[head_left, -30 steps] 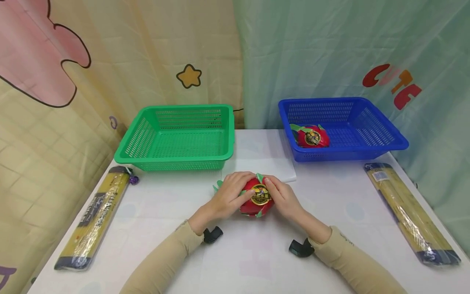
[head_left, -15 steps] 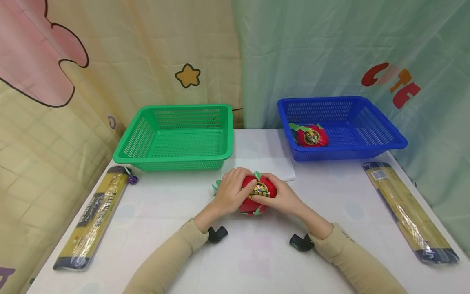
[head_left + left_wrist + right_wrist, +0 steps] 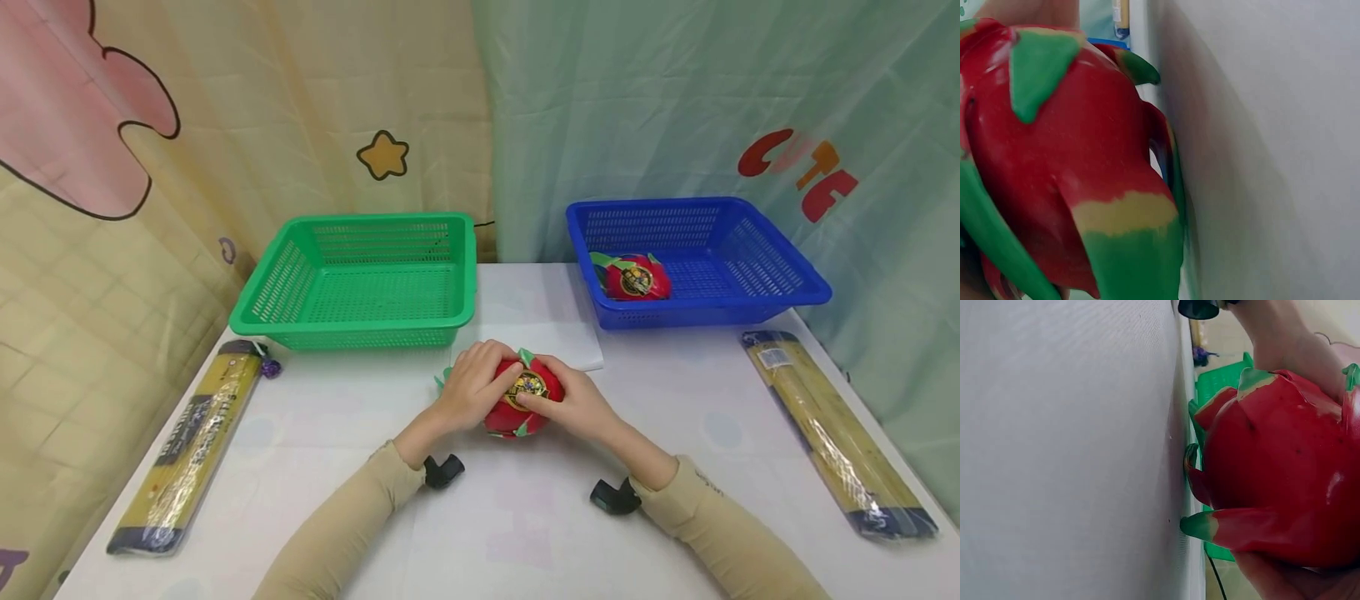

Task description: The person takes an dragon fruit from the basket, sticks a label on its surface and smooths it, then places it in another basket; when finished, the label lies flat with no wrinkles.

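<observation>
A red dragon fruit [image 3: 510, 419] with green-tipped scales and a round black-and-gold sticker [image 3: 528, 387] is at the middle of the white table. My left hand [image 3: 472, 390] grips its left side, fingers over the top and thumb towards the sticker. From the right, my right hand [image 3: 585, 407] holds it with the thumb across the sticker's lower part. Both wrist views show the shiny dragon fruit [image 3: 1094, 137] close up, its scales next to the white surface. The fingers beneath it are partly hidden. Another dragon fruit [image 3: 637, 279] lies in the blue basket [image 3: 690, 315].
A green basket [image 3: 352, 325] stands at the back left, level with the blue one. Long wrapped yellow packs lie along both sides, a left pack [image 3: 187, 442] and a right pack [image 3: 836, 433]. A small purple item [image 3: 270, 367] sits by the left pack. Curtains hang behind.
My right hand has closed further round the dragon fruit, its thumb coming onto the sticker. The fruit has turned slightly and shifted a little left. The left hand keeps its grip.
</observation>
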Available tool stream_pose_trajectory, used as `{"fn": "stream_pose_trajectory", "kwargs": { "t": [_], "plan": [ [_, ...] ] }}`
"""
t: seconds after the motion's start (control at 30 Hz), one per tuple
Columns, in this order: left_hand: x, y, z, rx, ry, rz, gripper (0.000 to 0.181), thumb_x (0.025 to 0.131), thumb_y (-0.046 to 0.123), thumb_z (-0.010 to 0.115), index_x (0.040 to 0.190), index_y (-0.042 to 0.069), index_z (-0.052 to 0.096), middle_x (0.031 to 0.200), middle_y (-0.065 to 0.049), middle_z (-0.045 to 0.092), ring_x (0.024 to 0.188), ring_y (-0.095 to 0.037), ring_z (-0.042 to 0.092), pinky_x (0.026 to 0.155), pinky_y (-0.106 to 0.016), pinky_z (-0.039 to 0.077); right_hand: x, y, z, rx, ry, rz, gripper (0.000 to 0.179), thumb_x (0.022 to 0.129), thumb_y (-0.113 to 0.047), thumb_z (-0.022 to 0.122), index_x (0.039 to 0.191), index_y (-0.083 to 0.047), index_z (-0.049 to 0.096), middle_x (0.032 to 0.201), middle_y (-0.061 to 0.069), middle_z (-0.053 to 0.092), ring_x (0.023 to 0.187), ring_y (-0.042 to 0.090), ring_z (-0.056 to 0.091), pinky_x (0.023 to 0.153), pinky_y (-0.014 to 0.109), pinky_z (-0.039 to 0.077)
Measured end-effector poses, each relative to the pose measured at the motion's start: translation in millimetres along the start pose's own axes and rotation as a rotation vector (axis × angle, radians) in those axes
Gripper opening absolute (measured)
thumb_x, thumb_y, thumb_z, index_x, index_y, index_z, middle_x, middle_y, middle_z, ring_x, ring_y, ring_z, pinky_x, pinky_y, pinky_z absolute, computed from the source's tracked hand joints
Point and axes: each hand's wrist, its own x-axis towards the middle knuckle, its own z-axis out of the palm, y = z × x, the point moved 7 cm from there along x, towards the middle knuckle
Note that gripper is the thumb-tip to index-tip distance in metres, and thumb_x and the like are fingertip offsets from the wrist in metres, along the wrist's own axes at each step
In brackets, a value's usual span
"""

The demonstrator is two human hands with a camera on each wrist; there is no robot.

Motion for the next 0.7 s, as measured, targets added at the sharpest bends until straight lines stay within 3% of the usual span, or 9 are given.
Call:
{"fn": "stream_pose_trajectory", "kwargs": {
  "t": [0.1, 0.3, 0.5, 0.7],
  "plan": [
    [-0.9, -0.2, 1.0, 0.009, -0.040, 0.009, 0.037, 0.097, 0.043, 0.039, 0.111, 0.012, 0.053, 0.106, 0.002, 0.055, 0.095, -0.012, 0.046, 0.083, -0.035, 0.037, -0.3, 0.0, -2.3, -0.003, 0.028, -0.046, 0.040, 0.095, -0.032, 0.054, 0.127, -0.008, 0.053, 0.108, 0.007, 0.063, 0.095, 0.020, 0.059, 0.081, 0.036, 0.050],
    [-2.5, -0.7, 1.3, 0.027, -0.119, 0.041, 0.053, 0.081, 0.052, 0.062, 0.118, 0.017, 0.048, 0.116, 0.006, 0.051, 0.103, -0.007, 0.042, 0.087, -0.034, 0.036, 0.8, -0.7, -6.2, 0.058, 0.073, -0.070, 0.036, 0.101, -0.029, 0.043, 0.124, -0.006, 0.057, 0.112, 0.009, 0.063, 0.100, 0.021, 0.057, 0.090, 0.044, 0.045],
    [-3.4, 2.3, 0.5, 0.034, -0.109, 0.091, 0.053, 0.080, 0.048, 0.067, 0.118, 0.015, 0.049, 0.115, 0.005, 0.051, 0.103, -0.009, 0.042, 0.087, -0.034, 0.037, 0.6, -1.1, -6.7, 0.072, 0.093, -0.074, 0.037, 0.101, -0.029, 0.043, 0.122, -0.004, 0.058, 0.111, 0.010, 0.063, 0.099, 0.021, 0.057, 0.089, 0.043, 0.046],
    [-4.3, 2.6, 0.8, 0.053, -0.111, 0.092, 0.053, 0.080, 0.050, 0.065, 0.117, 0.015, 0.049, 0.115, 0.004, 0.051, 0.103, -0.009, 0.042, 0.087, -0.035, 0.037, 0.1, -1.5, -5.3, 0.054, 0.093, -0.077, 0.037, 0.101, -0.029, 0.042, 0.122, -0.004, 0.058, 0.110, 0.010, 0.064, 0.098, 0.020, 0.058, 0.087, 0.040, 0.046]
  ]
}}
